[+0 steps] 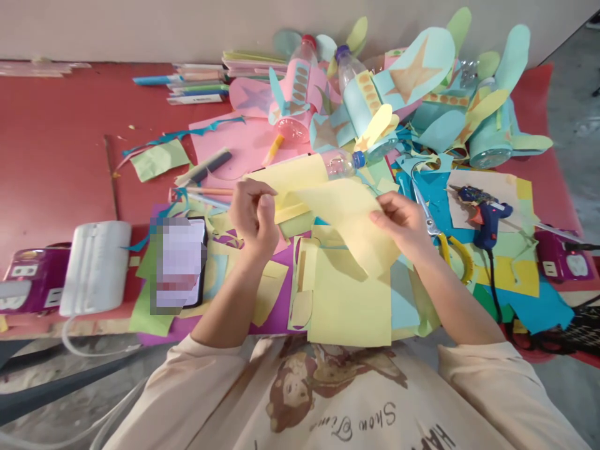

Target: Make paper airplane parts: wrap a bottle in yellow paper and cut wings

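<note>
Pinched by the right hand, a pale yellow paper sheet is held above yellow-green paper; whether anything is gripped by the curled left hand cannot be told. Beyond, a clear, blue-capped plastic bottle is partly sheathed in a yellow paper wrap.

In the grip of the right hand, count one pale yellow sheet. Beyond the grip, count one red bottle cap, one dark blue bottle cap and one bright blue bottle cap, three in all. Right of the grip, count one pair of scissors, one glue gun and one purple socket block; left, count one phone, one white box and one second purple socket block.
</note>
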The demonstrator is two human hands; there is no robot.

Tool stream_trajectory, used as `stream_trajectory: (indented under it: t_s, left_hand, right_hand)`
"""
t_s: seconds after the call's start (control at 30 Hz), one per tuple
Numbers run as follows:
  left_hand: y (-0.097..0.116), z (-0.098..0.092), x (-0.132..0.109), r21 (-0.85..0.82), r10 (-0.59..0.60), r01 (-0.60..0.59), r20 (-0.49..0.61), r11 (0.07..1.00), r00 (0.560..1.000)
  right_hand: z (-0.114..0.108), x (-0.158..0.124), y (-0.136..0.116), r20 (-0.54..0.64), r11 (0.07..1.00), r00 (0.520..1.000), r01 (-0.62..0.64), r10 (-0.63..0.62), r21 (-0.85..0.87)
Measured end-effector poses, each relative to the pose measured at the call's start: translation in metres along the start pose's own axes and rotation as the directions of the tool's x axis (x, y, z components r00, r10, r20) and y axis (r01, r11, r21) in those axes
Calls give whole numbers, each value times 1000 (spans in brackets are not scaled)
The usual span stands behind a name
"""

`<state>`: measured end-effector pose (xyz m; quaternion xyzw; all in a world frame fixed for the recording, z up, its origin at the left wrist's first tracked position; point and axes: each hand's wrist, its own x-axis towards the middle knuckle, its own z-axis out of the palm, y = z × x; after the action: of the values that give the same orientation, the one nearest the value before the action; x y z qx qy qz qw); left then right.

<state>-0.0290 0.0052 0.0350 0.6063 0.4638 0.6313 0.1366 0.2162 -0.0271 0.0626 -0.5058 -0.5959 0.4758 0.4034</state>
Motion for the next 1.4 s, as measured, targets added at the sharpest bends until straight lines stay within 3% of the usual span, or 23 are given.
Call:
stream_trajectory:
  t_s: [0.07, 0.1, 0.13, 0.2, 0.27, 0.37, 0.43, 0.6, 0.7, 0.77, 0.87, 0.93, 1.03, 1.13, 1.2, 1.27, 1.4]
  left_hand:
    - [2, 0, -4, -109, -131, 156, 201, 982, 971]
    - [3, 2, -6, -133, -177, 239, 364, 962, 915]
    - [3, 4, -7, -133, -201, 321, 547, 938, 812]
    - [5, 10, -10, -125, -205, 438, 749, 890, 630]
    - [6, 16, -13, -141, -242, 531, 773, 836, 587]
    - [7, 21, -15, -145, -384, 699, 749, 700, 540]
    - [5, 23, -16, -182, -440, 747, 711, 639, 549]
    - [0, 21, -13, -331, -483, 660, 479, 674, 733]
    - [0, 20, -10, -323, -460, 573, 364, 753, 810]
    - [1, 20, -9, -297, -437, 533, 333, 792, 835]
    - [0, 22, -8, -237, -432, 527, 357, 816, 829]
    - [0, 24, -9, -214, -436, 534, 375, 818, 818]
    - [-1, 26, -9, -215, -449, 555, 394, 804, 802]
    - [-3, 27, -8, -205, -477, 603, 441, 771, 760]
    - [-4, 27, -8, -222, -474, 622, 475, 751, 741]
    - [-6, 27, -9, -250, -465, 637, 503, 729, 729]
    - [-4, 27, -14, -306, -431, 649, 546, 696, 719]
  right_hand:
    - [0, 3, 6, -150, 993, 989, 17, 1, 120]
    - [1, 5, 9, -187, 985, 982, 25, 8, 169]
    - [3, 6, 13, -184, 978, 983, 18, 21, 210]
    - [7, 7, 17, -59, 963, 996, -51, 69, 266]
    - [11, 7, 18, 152, 948, 981, -163, 125, 272]
    - [14, 4, 14, 409, 941, 898, -266, 163, 209]
    - [15, 3, 12, 463, 949, 868, -277, 181, 148]
    - [17, -1, 16, 408, 974, 907, -179, 109, 138]
    - [21, -5, 23, 297, 990, 946, 139, -127, -22]
    - [23, -7, 24, 271, 901, 918, 356, -289, -246]
    - [24, -10, 22, 344, 724, 872, 484, -349, -492]
    - [24, -11, 18, 438, 659, 837, 534, -328, -529]
    - [23, -10, 13, 568, 643, 761, 610, -313, -463]
    - [24, -8, 13, 594, 704, 737, 606, -322, -370]
    - [25, -6, 14, 554, 771, 766, 554, -325, -314]
    - [25, -5, 15, 465, 844, 831, 462, -304, -273]
    - [22, -5, 16, 237, 969, 966, 154, -106, -195]
